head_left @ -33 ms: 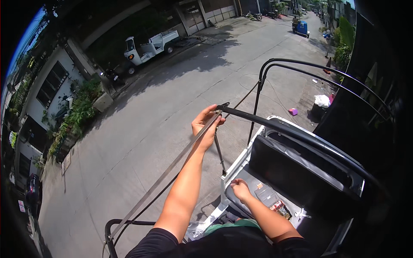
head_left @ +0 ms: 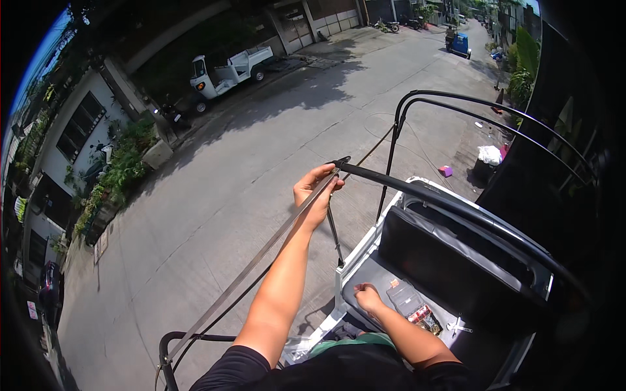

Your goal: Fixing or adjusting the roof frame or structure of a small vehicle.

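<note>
My raised left hand point(head_left: 316, 199) is closed around the upper end of a long flat grey strip point(head_left: 261, 254), where it meets the end of a black frame tube point(head_left: 391, 182). From there the strip slants down to a black tube corner point(head_left: 167, 345) at lower left. Whether it is metal or webbing I cannot tell. Lower down, my right hand point(head_left: 369, 298) is curled closed above the black seat; anything inside its fingers is hidden. Close to it lies a clear plastic case point(head_left: 405, 298) with its lid up and small parts in it.
A silvery metal piece point(head_left: 460, 326) lies on the seat beside the case. The padded backrest point(head_left: 443, 254) rises behind. A second black hoop point(head_left: 450, 95) arches at far right. Across the road stands a white three-wheeler point(head_left: 228, 75); a blue one point(head_left: 460, 43) is farther off.
My right hand has shifted slightly right and down, still curled. My left hand keeps its hold on the strip; the whole view has moved only slightly.
</note>
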Demonstrator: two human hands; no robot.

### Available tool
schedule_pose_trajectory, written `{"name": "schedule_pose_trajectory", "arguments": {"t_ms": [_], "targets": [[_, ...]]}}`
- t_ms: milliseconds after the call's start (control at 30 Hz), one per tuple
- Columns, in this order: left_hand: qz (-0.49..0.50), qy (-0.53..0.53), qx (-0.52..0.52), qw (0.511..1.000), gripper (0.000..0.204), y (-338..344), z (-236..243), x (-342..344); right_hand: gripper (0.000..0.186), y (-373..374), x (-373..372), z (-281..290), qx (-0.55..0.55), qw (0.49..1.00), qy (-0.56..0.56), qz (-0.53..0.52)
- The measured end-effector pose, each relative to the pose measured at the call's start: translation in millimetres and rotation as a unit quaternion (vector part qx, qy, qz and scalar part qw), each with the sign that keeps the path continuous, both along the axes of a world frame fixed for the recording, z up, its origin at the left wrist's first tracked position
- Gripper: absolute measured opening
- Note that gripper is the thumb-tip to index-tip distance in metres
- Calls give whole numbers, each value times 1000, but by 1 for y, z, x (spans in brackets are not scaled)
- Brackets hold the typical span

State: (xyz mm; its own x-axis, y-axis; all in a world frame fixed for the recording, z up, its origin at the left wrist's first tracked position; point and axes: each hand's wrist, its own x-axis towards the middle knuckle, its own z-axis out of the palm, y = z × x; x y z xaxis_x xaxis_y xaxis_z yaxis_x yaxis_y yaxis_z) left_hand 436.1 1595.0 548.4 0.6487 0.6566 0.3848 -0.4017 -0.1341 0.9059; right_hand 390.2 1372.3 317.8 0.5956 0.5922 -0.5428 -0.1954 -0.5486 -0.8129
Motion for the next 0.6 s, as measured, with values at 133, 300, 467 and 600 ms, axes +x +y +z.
{"name": "schedule_pose_trajectory", "arguments": {"t_ms": [133, 300, 467, 600], "targets": [[10, 36, -4, 999, 27, 1, -1, 0, 28, -58, -25, -70, -2, 986, 168, -9], [33, 18, 44, 998, 26, -1, -7, -1, 22, -22, 2, 2, 200, 959, 171, -104], [76, 56, 121, 988, 27, 3, -10, -2, 25, 70, 67, 122, 441, 880, 110, -136], [88, 50, 180, 979, 27, 6, -7, -3, 23, 121, 91, 183, 524, 824, 111, -183]]}}
